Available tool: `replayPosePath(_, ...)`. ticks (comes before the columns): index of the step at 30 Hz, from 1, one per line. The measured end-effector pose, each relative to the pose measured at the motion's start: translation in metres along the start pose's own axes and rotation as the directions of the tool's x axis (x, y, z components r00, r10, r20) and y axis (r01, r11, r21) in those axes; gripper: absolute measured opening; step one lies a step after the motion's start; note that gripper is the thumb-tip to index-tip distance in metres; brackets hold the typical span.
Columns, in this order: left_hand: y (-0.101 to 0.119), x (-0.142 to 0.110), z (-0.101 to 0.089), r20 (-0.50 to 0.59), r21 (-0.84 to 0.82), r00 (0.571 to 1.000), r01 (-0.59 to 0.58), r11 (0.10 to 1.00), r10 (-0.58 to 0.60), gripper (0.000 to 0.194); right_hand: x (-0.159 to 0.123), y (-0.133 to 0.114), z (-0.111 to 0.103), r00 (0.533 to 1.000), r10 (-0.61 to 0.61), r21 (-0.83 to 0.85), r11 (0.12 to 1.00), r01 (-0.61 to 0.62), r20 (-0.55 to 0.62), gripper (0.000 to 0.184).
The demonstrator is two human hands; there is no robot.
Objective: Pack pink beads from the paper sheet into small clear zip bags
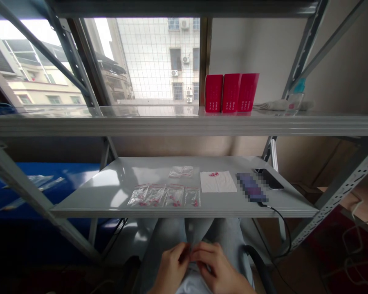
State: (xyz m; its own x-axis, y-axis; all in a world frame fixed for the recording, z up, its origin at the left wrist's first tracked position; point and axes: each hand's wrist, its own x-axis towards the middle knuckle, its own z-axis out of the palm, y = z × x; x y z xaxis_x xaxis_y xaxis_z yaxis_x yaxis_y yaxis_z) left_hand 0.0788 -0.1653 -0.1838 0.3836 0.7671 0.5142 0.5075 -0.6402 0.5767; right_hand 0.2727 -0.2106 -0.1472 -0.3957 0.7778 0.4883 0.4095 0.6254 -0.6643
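Left hand (171,270) and right hand (217,272) are together now, fingertips meeting over the jeans (168,237); can't tell if they're clamped on anything, and the plastic packets (174,196) lie apart on the shelf (92,196).

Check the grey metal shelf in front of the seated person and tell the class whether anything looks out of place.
Yes: small red pieces lie loose on a white paper napkin. Similar red pieces next to it sit inside clear plastic bags, so the loose ones stand out.
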Motion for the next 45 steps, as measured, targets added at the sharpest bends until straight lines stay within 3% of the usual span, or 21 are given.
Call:
replayPosePath(2, -0.003, 0.002, 0.0, -0.013, -0.005, 0.998, 0.065, 0.998, -0.065, 0.019, 0.003, 0.005, 0.002, 0.996, 0.02, -0.108, 0.994, -0.01, 0.092, 0.039)
replayPosePath(6, -0.009, 0.001, -0.001, -0.053, -0.027, 0.995, 0.088, 0.996, -0.089, 0.018, 0.006, 0.011, 0.006, 0.982, 0.054, -0.27, 0.963, -0.003, 0.183, 0.054)
replayPosePath(12, -0.017, 0.001, 0.003, -0.08, -0.031, 0.997, 0.022, 0.999, -0.024, 0.027, 0.004, 0.022, 0.034, 0.977, 0.17, -0.51, 0.856, -0.082, 0.128, 0.043)
replayPosePath(14, -0.018, 0.001, 0.004, -0.068, -0.031, 0.998, 0.013, 0.999, -0.016, 0.027, 0.002, 0.027, 0.044, 0.966, 0.204, -0.543, 0.835, -0.087, 0.159, 0.044)
replayPosePath(19, -0.012, 0.004, -0.003, -0.022, -0.051, 0.999, 0.044, 0.998, -0.045, 0.027, 0.002, 0.03, 0.047, 0.95, 0.203, -0.533, 0.845, -0.048, 0.236, 0.055)
replayPosePath(24, -0.008, 0.013, -0.022, 0.124, -0.162, 0.991, 0.066, 0.985, -0.046, 0.029, 0.003, 0.02, 0.017, 0.942, 0.142, -0.419, 0.908, -0.002, 0.304, 0.053)
replayPosePath(25, -0.009, 0.014, -0.025, 0.186, -0.196, 0.982, 0.057, 0.979, -0.02, 0.034, 0.003, 0.019, 0.01, 0.939, 0.116, -0.37, 0.929, 0.012, 0.323, 0.051)
replayPosePath(28, -0.017, 0.013, -0.031, 0.394, -0.282, 0.919, 0.095, 0.955, 0.025, 0.077, 0.002, 0.014, -0.006, 0.933, 0.052, -0.25, 0.967, 0.042, 0.357, 0.046)
replayPosePath(31, -0.021, 0.009, -0.032, 0.504, -0.264, 0.862, 0.215, 0.94, -0.056, 0.084, 0.001, 0.013, -0.011, 0.926, 0.033, -0.217, 0.975, 0.053, 0.377, 0.045)
replayPosePath(35, -0.015, 0.008, -0.032, 0.516, -0.211, 0.846, 0.277, 0.937, -0.134, 0.082, 0.001, 0.016, -0.011, 0.914, 0.048, -0.253, 0.966, 0.061, 0.402, 0.038)
replayPosePath(40, -0.011, 0.008, -0.031, 0.444, -0.172, 0.88, 0.264, 0.949, -0.165, 0.072, 0.0, 0.019, -0.008, 0.929, 0.003, -0.256, 0.962, 0.099, 0.371, 0.035)
replayPosePath(45, -0.009, 0.01, -0.029, 0.379, -0.256, 0.916, 0.239, 0.937, -0.13, 0.061, -0.004, 0.014, -0.018, 0.979, -0.128, -0.215, 0.963, 0.16, 0.156, 0.033)
